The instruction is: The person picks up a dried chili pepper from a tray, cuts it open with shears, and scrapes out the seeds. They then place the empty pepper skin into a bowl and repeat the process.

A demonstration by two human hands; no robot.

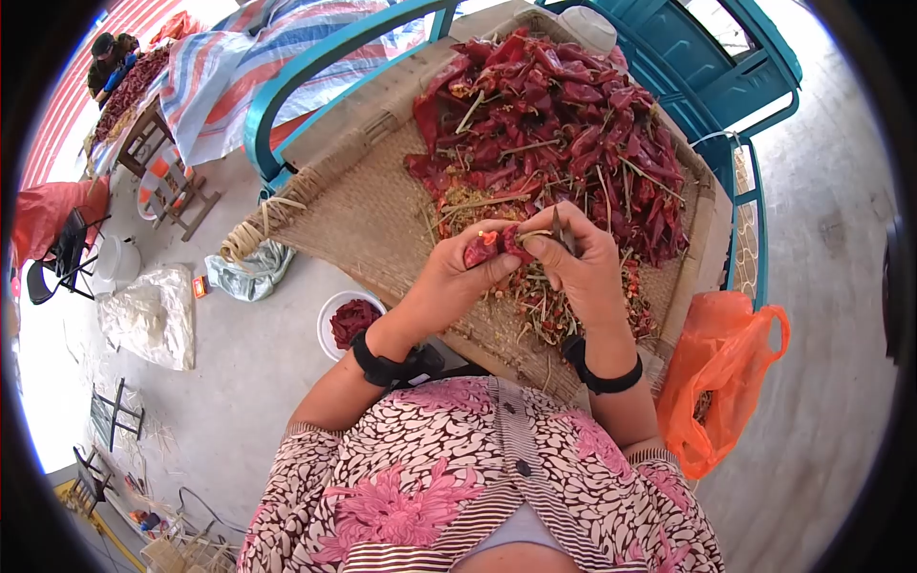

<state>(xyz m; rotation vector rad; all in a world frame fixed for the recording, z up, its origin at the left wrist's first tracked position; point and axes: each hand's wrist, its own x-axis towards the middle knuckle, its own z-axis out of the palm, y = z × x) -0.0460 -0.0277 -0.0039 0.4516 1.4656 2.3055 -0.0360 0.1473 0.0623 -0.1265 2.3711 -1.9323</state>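
Note:
In front of my chest, my left hand (pixel 457 270) is closed around a dried red chili pepper (pixel 485 250), its cut or torn side showing orange. My right hand (pixel 589 267) meets it from the other side, thumb and fingers pinched at the stem end. A small dark pointed blade (pixel 563 232) sticks up between the right fingers; whether it belongs to a knife or scissors is hidden. Beyond both hands lies a big heap of dried red chilies (pixel 564 115) on a woven mat (pixel 353 205). Stems, seeds and scraps (pixel 549 310) are scattered beneath my hands.
A white bucket (pixel 325 325) of red chili pieces stands on the floor at the left. An orange plastic bag (pixel 712 382) hangs at the right edge. Teal metal rails (pixel 263 124) border the mat. Clear plastic bags (pixel 148 315) lie farther left; another person (pixel 110 67) works far away.

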